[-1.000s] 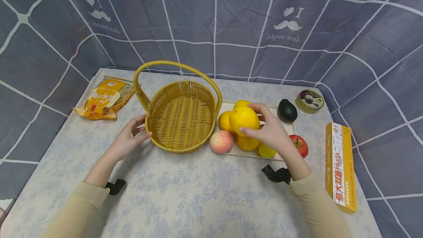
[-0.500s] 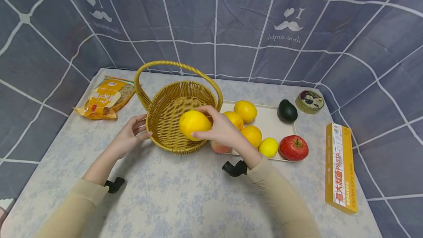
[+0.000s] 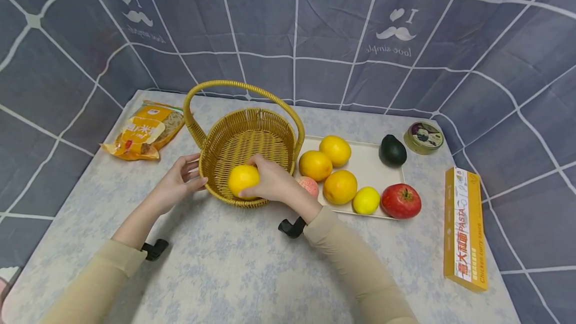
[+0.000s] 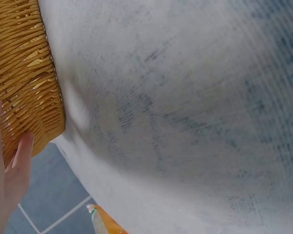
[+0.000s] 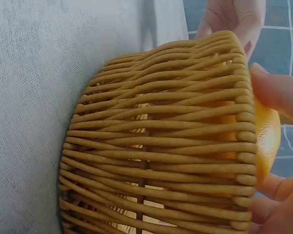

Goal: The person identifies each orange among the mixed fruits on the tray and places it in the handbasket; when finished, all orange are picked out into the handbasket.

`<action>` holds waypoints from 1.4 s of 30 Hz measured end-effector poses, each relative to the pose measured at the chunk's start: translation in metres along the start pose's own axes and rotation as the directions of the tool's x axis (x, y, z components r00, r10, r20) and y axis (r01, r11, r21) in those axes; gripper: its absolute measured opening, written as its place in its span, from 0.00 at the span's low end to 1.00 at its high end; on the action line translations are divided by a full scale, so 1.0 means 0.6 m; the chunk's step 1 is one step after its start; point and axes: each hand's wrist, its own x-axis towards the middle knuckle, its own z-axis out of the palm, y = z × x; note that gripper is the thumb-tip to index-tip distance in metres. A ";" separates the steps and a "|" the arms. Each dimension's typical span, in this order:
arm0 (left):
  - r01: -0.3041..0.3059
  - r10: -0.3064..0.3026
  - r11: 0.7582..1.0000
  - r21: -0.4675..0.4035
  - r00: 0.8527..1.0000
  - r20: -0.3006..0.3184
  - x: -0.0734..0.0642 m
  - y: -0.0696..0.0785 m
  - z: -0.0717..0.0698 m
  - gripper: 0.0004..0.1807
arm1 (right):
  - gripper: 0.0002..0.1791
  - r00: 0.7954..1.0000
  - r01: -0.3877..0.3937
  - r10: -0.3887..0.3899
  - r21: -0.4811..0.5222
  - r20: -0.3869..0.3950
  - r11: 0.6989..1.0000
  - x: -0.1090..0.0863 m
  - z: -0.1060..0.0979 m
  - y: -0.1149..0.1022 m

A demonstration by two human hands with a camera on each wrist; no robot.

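Note:
My right hand grips an orange inside the round wicker basket, low at its near side. In the right wrist view the orange shows above the woven rim, with thumb and fingers around it, and part of it shows through the weave. My left hand rests against the basket's left outer side, its thumb close to the rim. The left wrist view has the fingers lying along the woven wall.
A cream tray right of the basket holds several orange-yellow fruits, a lemon, a pomegranate and an avocado. A peach sits beside the basket. Around them are a tin, a pasta box and a food bag.
My right hand has carried the orange left from above the tray, over the basket's rim and down inside it. The left hand has stayed at the basket's side.

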 end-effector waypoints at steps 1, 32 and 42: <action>0.001 -0.001 1.000 -0.004 1.000 0.000 0.000 0.000 0.000 0.43 | 0.39 1.000 0.003 -0.003 -0.018 0.002 1.000 0.002 0.003 0.000; -0.010 0.012 0.998 -0.064 1.000 0.024 -0.006 -0.008 0.005 0.45 | 0.32 0.996 0.082 -0.085 -0.111 -0.025 0.990 -0.021 0.001 0.013; -0.030 0.033 0.996 -0.079 0.999 0.029 -0.004 -0.010 0.005 0.45 | 0.22 0.968 0.177 -0.132 0.208 -0.214 0.962 -0.113 -0.076 0.064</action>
